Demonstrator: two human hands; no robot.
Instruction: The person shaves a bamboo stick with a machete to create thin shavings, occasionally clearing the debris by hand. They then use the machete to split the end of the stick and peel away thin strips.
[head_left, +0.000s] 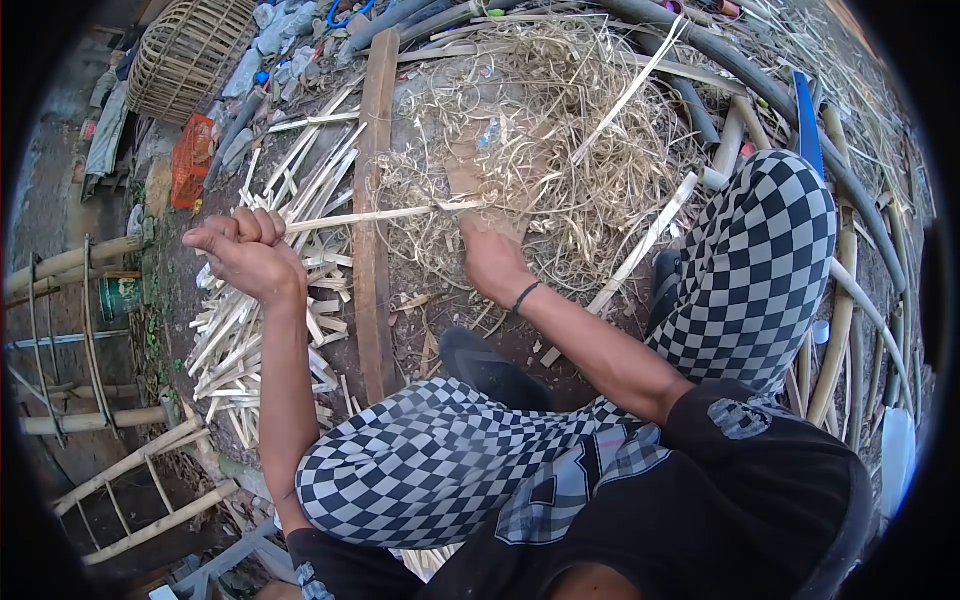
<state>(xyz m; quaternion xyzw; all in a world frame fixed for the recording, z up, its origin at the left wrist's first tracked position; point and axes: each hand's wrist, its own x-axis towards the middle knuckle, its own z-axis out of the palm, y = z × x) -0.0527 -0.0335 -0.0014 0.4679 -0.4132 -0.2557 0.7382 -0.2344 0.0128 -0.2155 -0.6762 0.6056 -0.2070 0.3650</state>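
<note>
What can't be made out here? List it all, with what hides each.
All in the head view:
Part of the pale strip: covered by the left hand closed around it.
Whatever the right hand may grip: hidden by the back of that hand.
The blue saw's lower end: behind the checkered knee.
The woven basket's top: cut off by the upper edge.

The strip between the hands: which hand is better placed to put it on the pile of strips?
Probably the left hand: it grips the strip near the pile; the right hand is across the plank.
</note>
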